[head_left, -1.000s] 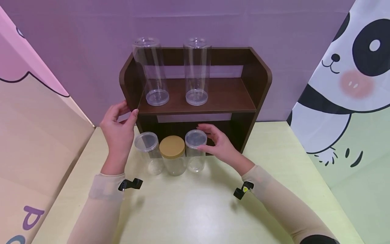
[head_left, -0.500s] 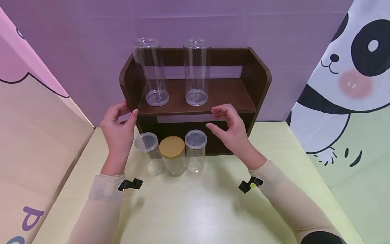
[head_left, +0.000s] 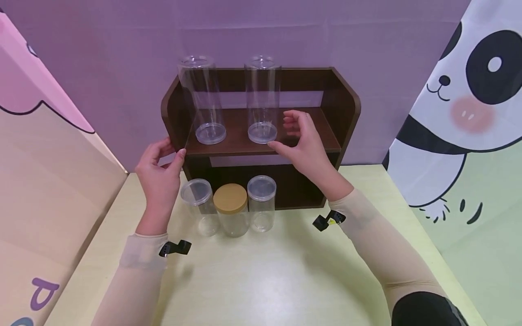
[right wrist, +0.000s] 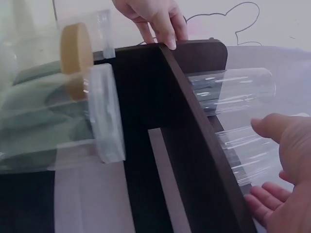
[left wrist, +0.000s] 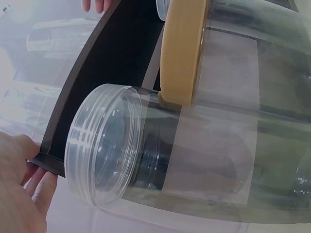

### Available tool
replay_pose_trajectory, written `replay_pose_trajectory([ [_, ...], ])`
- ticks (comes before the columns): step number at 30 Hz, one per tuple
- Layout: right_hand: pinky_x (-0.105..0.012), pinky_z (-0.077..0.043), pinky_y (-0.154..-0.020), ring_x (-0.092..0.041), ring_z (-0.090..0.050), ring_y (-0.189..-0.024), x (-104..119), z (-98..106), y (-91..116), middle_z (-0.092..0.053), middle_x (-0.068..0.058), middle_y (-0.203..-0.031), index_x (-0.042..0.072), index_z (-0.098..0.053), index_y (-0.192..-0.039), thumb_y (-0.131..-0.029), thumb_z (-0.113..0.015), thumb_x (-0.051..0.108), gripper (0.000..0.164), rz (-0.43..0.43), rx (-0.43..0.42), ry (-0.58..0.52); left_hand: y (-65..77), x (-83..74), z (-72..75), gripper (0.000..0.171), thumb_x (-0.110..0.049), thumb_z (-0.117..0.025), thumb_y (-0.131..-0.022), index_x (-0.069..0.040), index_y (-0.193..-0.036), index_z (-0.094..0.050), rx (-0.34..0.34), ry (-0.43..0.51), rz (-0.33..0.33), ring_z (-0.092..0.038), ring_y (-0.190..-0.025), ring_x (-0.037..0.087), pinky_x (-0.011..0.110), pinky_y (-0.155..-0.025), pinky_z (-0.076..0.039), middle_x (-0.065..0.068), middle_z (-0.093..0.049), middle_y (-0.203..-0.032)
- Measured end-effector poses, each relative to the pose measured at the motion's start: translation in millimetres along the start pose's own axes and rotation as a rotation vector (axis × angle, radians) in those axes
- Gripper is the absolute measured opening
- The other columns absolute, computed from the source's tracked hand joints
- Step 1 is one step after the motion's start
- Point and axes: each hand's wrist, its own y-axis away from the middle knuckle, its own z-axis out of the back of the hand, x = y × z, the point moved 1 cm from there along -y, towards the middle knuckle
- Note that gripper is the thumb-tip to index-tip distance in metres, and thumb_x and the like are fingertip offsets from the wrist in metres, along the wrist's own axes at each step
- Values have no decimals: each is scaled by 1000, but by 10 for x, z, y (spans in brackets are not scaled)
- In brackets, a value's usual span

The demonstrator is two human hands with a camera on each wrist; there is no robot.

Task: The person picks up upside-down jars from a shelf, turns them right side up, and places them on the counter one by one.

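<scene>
A dark brown two-tier shelf stands on the table. My left hand grips its left side panel, thumb on the front edge and fingers around the outside. On the upper board are two tall clear jars, a left jar and a right jar. Beside the right one is my right hand, thumb and fingers spread apart with nothing between them. In the right wrist view its thumb stands off the jar's side.
Three shorter jars stand in a row before the lower tier: a clear-lidded jar, a jar with a tan lid and another clear-lidded jar. The table spreads in front; a purple backdrop hangs behind.
My right hand has left the lid of the right short jar and risen to the upper board, beside the right tall jar. My left hand stays on the shelf's side.
</scene>
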Motion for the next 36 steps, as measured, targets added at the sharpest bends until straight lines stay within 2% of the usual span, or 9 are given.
replay_pose_trajectory([
  [7,-43,-53,-117,-30,-57,-139,28,-46,-232,-48,-17,-152,10,-28,-170,-87,-97,17,108,-105,55,32,13,-15,9,31,-8,-87,-96,-5,-127,-82,-4,-15,2,-72,-104,6,14,-82,-60,1,-76,-114],
  [15,-45,-51,-120,-31,-53,-147,-33,-94,-422,-40,-16,-163,20,-10,-176,-85,-99,12,128,-150,161,-42,12,-11,-7,32,-2,-85,-97,0,-128,-80,-17,-33,17,-71,-102,3,12,-82,-59,6,-76,-115],
  [19,-47,-51,-120,-32,-54,-146,-35,-111,-476,-43,-18,-161,21,-7,-177,-85,-98,10,130,-156,190,-76,13,-19,-8,32,-2,-84,-97,0,-128,-80,-15,-28,12,-71,-103,3,12,-83,-59,7,-76,-116],
  [25,-47,-50,-120,-30,-57,-143,-35,-147,-527,-51,-18,-155,20,-7,-177,-86,-97,9,128,-149,213,-59,6,-8,0,31,-4,-86,-96,-2,-127,-81,-14,-8,9,-71,-103,4,13,-82,-59,1,-76,-114],
  [32,-47,-50,-120,-30,-58,-141,-46,-182,-533,-54,-16,-150,18,-13,-175,-87,-96,8,122,-146,205,-47,-2,3,2,31,-4,-87,-96,-3,-126,-81,-15,-2,0,-72,-102,4,13,-81,-59,-6,-74,-111],
  [36,-46,-51,-119,-29,-59,-138,-62,-178,-507,-57,-14,-147,19,-18,-174,-87,-97,9,118,-141,185,-49,1,5,2,32,-5,-87,-96,-4,-127,-81,-9,3,-5,-72,-102,5,13,-82,-60,-5,-74,-111],
])
